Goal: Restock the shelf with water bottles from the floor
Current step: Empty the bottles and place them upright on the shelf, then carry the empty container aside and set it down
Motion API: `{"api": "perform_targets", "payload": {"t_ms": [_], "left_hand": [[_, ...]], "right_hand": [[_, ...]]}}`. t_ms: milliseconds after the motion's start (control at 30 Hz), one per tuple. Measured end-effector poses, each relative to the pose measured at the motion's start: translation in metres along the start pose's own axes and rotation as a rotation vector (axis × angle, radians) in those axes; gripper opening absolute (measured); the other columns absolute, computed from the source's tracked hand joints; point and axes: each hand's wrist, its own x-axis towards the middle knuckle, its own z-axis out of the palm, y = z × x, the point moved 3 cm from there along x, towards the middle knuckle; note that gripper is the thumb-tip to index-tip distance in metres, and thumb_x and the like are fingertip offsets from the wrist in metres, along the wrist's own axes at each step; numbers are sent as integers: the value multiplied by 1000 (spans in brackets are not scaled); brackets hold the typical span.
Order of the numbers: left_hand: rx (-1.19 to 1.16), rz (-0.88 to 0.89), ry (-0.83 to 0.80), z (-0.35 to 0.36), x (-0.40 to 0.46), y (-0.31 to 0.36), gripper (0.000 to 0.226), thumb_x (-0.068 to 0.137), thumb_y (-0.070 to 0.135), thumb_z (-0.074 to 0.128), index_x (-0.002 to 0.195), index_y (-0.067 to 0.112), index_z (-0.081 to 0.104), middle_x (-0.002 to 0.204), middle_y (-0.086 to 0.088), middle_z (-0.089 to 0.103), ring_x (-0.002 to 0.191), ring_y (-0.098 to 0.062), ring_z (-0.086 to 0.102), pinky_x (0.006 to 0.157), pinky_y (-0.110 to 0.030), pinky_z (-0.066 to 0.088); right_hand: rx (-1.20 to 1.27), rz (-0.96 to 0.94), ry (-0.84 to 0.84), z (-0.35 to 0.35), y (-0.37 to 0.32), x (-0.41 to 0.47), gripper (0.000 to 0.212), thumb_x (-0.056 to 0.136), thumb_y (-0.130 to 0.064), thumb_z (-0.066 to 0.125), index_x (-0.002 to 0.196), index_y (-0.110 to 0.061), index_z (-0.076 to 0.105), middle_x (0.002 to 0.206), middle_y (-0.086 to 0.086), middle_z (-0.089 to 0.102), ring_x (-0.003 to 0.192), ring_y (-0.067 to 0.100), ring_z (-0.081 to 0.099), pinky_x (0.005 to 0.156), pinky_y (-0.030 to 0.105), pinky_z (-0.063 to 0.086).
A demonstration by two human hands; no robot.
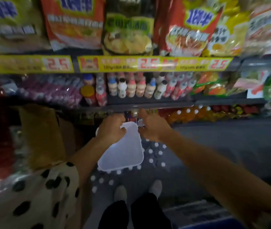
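Observation:
Shrink-wrapped water bottles (155,153) with white caps stand packed on the floor below my hands, partly hidden by a white translucent plastic container (124,156). My left hand (111,128) grips that container by its far rim, fingers curled over the edge. Just right of the container, my right hand (153,127) reaches with fingers stretched toward the dark bottom shelf (149,105), where small bottles (135,116) show dimly. The blur hides whether it touches any of them.
The middle shelf carries small drink bottles (131,88) and snack bags above yellow price strips (154,63). Orange bottles (192,113) line the bottom shelf at right. A brown cardboard box (42,134) stands at left. My grey shoes (120,194) are beside the packs.

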Motion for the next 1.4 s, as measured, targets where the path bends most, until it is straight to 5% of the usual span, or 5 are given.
{"api": "perform_targets", "payload": {"t_ms": [300,667,967,1100,1400], "left_hand": [[39,-513,-56,176,9,-185,81,95,36,53,151,0,7,155,-22,16,142,-37,19,115,-40,15],[-442,-798,324,246,28,-253,40,104,28,31,127,0,47,129,-28,50,118,-40,50,96,-41,39],[-341,-558,305,163,55,-138,45,103,39,23,136,14,40,131,-27,48,115,-43,49,98,-46,40],[-390,-362,276,140,88,-39,45,103,38,23,132,11,44,133,-22,49,117,-39,49,98,-43,39],[-416,-69,51,238,111,174,41,103,34,27,129,8,45,131,-23,51,115,-39,51,96,-41,38]], "right_hand": [[29,322,-142,237,75,53,55,95,-38,47,137,-6,34,137,19,41,122,37,45,95,43,40],[672,736,-59,335,114,74,52,105,-34,21,127,3,50,129,28,51,121,39,46,91,34,28],[922,834,262,218,132,14,59,102,-49,20,132,-13,54,133,15,55,128,34,46,109,41,33],[921,918,415,139,170,-36,59,102,-46,21,127,-7,57,130,19,56,122,33,50,89,28,36],[897,1190,633,78,311,-198,63,96,-61,16,116,-20,60,118,7,60,107,28,57,101,48,43]]}}
